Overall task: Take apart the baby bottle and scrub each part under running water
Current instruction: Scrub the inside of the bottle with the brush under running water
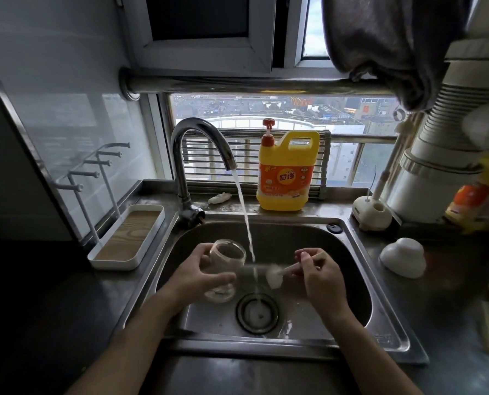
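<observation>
My left hand (pixel 197 276) grips the clear baby bottle body (pixel 226 256) over the steel sink (pixel 348 232), with the bottle's open mouth tilted up toward the tap. My right hand (pixel 320 273) pinches the handle of a small bottle brush (pixel 274 276), whose white sponge head points left, a short way from the bottle. Water pours from the curved tap (pixel 197 141) and falls between the bottle and the brush head down to the drain (pixel 257 312). A white domed bottle cap (pixel 402 256) lies on the counter to the right of the sink.
A yellow dish soap jug (pixel 286 173) stands behind the sink on the ledge. A white brush holder (pixel 371 213) sits at the back right. A white drying rack tray with pegs (pixel 126 238) stands left of the sink. A grey cloth (pixel 385 41) hangs from a rail above.
</observation>
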